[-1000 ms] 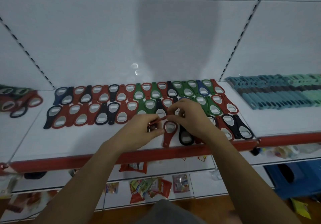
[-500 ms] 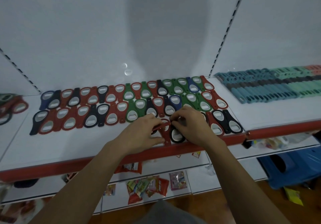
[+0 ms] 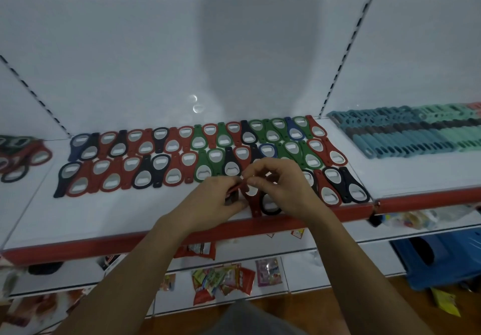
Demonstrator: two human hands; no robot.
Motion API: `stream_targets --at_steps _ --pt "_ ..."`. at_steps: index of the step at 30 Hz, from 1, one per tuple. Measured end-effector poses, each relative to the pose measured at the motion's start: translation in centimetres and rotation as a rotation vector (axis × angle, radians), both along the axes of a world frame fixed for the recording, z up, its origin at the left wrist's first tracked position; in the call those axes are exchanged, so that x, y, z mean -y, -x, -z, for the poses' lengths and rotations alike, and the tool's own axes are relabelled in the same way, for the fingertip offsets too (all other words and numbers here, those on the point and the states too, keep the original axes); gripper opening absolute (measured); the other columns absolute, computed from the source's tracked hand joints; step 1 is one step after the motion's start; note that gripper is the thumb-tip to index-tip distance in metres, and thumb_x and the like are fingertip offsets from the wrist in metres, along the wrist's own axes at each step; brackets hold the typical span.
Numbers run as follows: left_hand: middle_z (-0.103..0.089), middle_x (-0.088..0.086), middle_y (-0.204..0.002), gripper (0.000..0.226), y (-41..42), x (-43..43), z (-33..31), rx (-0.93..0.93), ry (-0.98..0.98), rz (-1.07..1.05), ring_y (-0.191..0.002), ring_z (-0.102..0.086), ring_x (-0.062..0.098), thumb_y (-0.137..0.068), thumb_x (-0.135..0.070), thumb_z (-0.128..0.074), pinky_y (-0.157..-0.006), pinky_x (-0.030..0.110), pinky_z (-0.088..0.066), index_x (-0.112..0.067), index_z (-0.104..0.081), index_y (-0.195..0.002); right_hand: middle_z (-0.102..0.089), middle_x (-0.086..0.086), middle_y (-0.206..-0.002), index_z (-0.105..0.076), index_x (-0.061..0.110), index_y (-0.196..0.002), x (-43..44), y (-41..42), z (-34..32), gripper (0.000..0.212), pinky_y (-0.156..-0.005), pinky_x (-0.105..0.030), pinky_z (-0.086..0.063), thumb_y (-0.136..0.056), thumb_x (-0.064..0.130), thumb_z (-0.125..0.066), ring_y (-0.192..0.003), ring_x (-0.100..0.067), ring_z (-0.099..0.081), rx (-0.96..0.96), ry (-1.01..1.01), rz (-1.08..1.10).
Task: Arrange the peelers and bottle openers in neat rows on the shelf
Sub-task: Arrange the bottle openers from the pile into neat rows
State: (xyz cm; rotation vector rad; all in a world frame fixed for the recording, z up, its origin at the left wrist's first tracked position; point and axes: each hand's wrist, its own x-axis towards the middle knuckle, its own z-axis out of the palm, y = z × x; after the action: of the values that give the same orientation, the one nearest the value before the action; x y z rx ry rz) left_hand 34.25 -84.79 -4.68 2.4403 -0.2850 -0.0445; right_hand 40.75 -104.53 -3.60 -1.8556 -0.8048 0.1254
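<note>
- The left hand (image 3: pixel 217 199) grips a red opener (image 3: pixel 235 187) over the shelf's (image 3: pixel 125 215) front edge, near its middle; the right hand (image 3: pixel 285 187) pinches the same opener's tip.
- Two rows of openers (image 3: pixel 175 174) lie along the back; a short third row begins at the front right, partly hidden by the hands.
- Peelers (image 3: pixel 406 142) lie on the next shelf to the right; packets (image 3: pixel 221 280) lie below.
</note>
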Motion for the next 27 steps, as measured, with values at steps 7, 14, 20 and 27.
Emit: stream_targets --at_steps 7,14,20,27 --pt "-0.066 -0.015 -0.088 0.013 1.2 -1.9 -0.5 -0.035 0.180 -0.100 -0.083 -0.063 0.002 -0.096 -0.031 -0.068 -0.071 0.016 -0.048 -0.029 -0.070 -0.109 -0.074 -0.012 -0.093 -0.071 0.003 -0.105 -2.7 -0.5 0.3 0.015 -0.084 -0.041 -0.059 -0.094 -0.004 -0.064 -0.090 -0.030 -0.072 -0.182 -0.125 -0.143" --pt "-0.070 -0.016 -0.100 0.029 1.7 -5.7 -1.6 -0.030 0.233 -0.248 -0.098 -0.065 -0.001 -0.094 -0.033 -0.071 -0.096 0.033 -0.055 -0.033 -0.065 -0.122 -0.060 0.011 -0.070 -0.067 0.007 -0.115 -4.7 -2.0 1.0 0.022 -0.058 -0.027 -0.042 -0.104 0.002 -0.049 -0.061 -0.013 -0.048 -0.260 -0.144 0.087" --pt "-0.068 -0.016 -0.094 0.026 2.1 -6.4 -0.8 0.015 0.177 -0.182 -0.067 -0.058 0.012 -0.094 -0.028 -0.072 -0.071 0.033 -0.053 -0.037 -0.066 -0.117 -0.069 0.010 -0.090 -0.072 0.019 -0.119 -4.9 -2.3 0.9 0.024 -0.073 -0.022 -0.048 -0.100 0.017 -0.057 -0.079 -0.006 -0.062 0.044 0.346 0.043" --pt "-0.061 -0.018 -0.104 0.033 1.3 -4.7 0.0 0.024 0.009 -0.007 -0.099 -0.059 0.000 -0.091 -0.035 -0.075 -0.089 0.029 -0.052 -0.032 -0.067 -0.123 -0.066 0.007 -0.091 -0.072 0.019 -0.108 -4.2 -1.7 2.3 0.020 -0.070 -0.016 -0.044 -0.090 0.028 -0.075 -0.079 -0.006 -0.058 0.157 0.266 0.244"
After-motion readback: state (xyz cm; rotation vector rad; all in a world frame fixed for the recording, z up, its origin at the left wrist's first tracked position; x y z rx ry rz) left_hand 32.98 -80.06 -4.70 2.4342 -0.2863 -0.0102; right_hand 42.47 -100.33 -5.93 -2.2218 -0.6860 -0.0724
